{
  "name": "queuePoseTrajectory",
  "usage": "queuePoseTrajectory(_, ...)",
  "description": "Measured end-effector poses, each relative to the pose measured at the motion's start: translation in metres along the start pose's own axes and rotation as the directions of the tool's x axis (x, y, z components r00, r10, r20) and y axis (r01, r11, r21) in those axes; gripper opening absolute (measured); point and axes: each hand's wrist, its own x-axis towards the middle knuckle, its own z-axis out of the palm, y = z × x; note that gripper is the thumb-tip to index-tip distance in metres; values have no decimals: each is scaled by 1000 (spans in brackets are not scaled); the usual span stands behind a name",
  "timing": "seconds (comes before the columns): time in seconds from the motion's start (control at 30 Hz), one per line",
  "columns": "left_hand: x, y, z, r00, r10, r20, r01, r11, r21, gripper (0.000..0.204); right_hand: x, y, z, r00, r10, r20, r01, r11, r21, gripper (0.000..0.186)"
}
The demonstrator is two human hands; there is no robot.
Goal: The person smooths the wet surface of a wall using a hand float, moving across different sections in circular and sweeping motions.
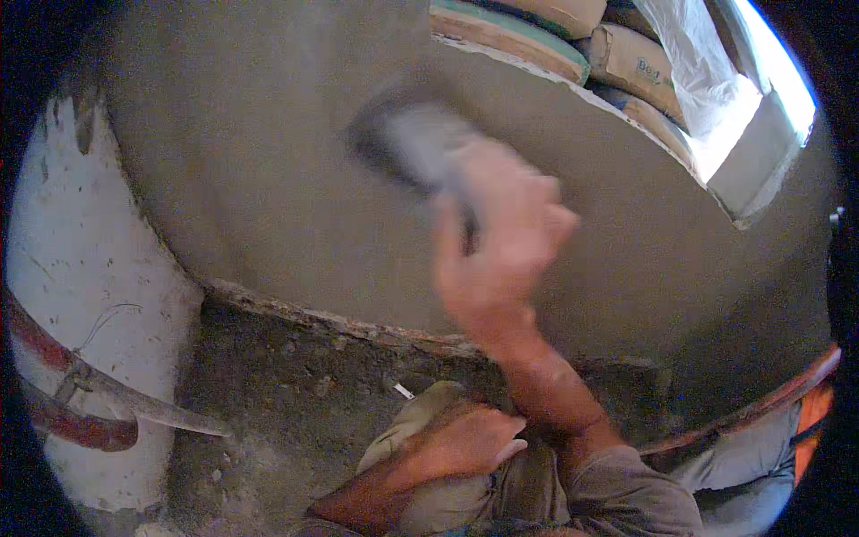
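My right hand (pixel 506 224) is closed round a plastering float (pixel 416 139), raised against the grey plastered wall (pixel 268 179). Both hand and tool are smeared by motion. The float shows as a grey flat shape with a dark edge; its handle is mostly hidden by my fingers. Low in the view, my left hand (pixel 474 438) rests by my bent knee, its fingers curled in. A pale bit shows at its fingertips, and whatever it may hold cannot be made out.
Stacked filled sacks (pixel 631 63) and clear plastic sheeting (pixel 689 54) show through the wall opening at upper right. At left, a pale wall (pixel 98 242) stands behind reddish curved bars (pixel 89 430). Rough dirt ground (pixel 268 385) runs below the plaster. A person's grey trousers (pixel 752 461) appear at lower right.
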Motion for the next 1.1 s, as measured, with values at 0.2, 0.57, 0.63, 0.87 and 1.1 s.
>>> queuePoseTrajectory(0.2,5,3,-4,999,-10,32,8,999,42,37,40,44,-17,971,24,-236,-63,985,-160,35)
queuePoseTrajectory(0.57,-2,13,-8,998,-29,54,23,992,122,36,-11,-44,55,947,-181,264,195,980,-28,29)
queuePoseTrajectory(0.63,-3,13,-9,997,-38,61,33,996,79,35,-21,-36,37,956,-151,251,154,988,7,29)
queuePoseTrajectory(0.87,0,10,-15,997,27,68,-39,983,181,33,4,96,-72,957,104,-272,-134,986,-96,35)
queuePoseTrajectory(1.1,3,13,-16,995,48,86,-64,980,190,31,-2,109,-82,970,129,-207,-186,941,-284,38)
